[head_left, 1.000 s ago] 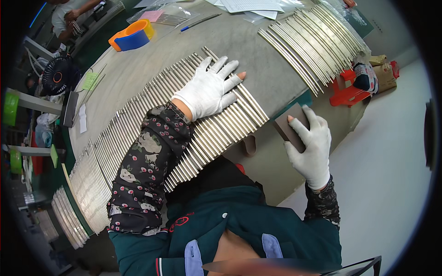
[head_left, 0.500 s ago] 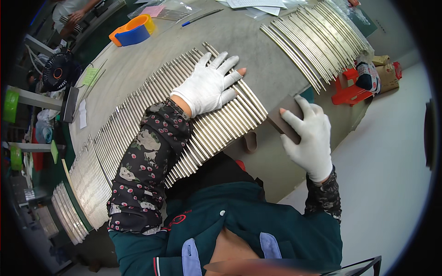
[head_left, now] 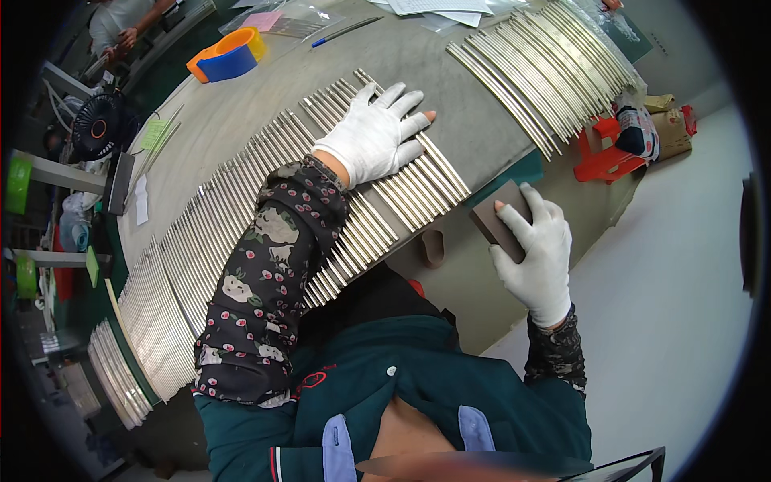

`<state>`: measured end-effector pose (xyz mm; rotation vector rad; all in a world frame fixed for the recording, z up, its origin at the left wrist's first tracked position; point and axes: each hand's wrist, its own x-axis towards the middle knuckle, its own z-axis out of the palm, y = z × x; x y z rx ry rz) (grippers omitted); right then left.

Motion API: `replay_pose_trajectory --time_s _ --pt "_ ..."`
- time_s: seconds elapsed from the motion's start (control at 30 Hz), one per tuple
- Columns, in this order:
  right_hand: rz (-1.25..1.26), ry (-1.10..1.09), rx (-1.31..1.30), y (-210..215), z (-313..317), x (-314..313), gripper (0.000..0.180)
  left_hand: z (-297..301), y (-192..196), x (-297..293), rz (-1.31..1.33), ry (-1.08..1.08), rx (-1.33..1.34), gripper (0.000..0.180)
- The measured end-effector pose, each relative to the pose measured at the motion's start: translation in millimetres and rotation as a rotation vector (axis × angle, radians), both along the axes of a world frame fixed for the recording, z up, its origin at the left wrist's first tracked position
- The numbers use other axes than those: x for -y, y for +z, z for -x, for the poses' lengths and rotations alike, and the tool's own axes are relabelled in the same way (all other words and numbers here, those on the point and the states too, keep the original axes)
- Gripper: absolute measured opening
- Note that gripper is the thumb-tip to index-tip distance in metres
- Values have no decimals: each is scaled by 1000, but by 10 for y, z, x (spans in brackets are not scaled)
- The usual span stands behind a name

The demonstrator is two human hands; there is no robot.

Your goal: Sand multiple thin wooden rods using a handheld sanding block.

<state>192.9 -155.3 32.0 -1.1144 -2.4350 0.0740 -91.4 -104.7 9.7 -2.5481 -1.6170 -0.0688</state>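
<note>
My left hand (head_left: 373,138), in a white glove with one bare fingertip showing, lies flat with spread fingers across a row of slim metal rods (head_left: 229,209). The rods lie side by side along the table's near edge. A narrow gap separates the group of rods at the right end (head_left: 422,193) from the others, and the left hand rests over this group. Off the table's edge, my gloved right hand (head_left: 540,261) grips a flat grey-brown block (head_left: 499,218) between thumb and fingers. The block is apart from the rods.
Another batch of metal rods (head_left: 546,68) lies at the far right of the table (head_left: 438,80). An orange-and-blue tape ring (head_left: 229,56), a pen (head_left: 345,32) and papers (head_left: 438,6) sit at the back. Beyond the right edge stands a red stool (head_left: 606,157). A fan (head_left: 100,124) is at left.
A gap has opened in the rod row as the right-end group shifted right under my left hand. The block in my right hand has moved slightly down, away from the rod ends.
</note>
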Motion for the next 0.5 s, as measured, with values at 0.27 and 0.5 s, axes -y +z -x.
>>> replay_pose_trajectory --time_s 0.27,0.5 --pt "17 56 -15 -6 3 109 50 37 106 85 -158 -10 62 57" --pt "-5 17 -20 -31 -65 45 52 749 239 862 -99 -47 79 71"
